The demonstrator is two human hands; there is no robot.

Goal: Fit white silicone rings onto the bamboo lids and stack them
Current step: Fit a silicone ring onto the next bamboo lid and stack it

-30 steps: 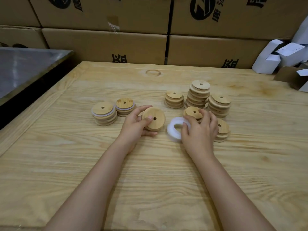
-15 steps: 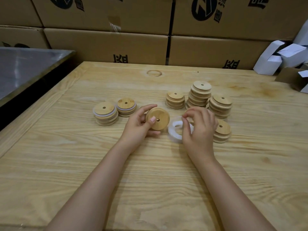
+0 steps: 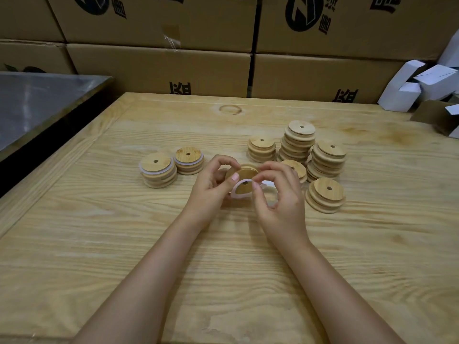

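Both hands meet over the middle of the wooden surface [image 3: 223, 244]. The left hand [image 3: 208, 192] pinches one bamboo lid [image 3: 244, 173] by its rim, tilted up on edge, while the right hand [image 3: 280, 202] pinches a white silicone ring [image 3: 236, 192] with narrowed fingers [image 3: 257, 186], draped across the lid's face. Left of the hands stand two stacks with rings fitted [image 3: 159, 170] — white edges showing. To the right, five stacks of bare lids [image 3: 300, 142], one partly hidden behind the right hand. Cardboard boxes [image 3: 159, 68] line the back.
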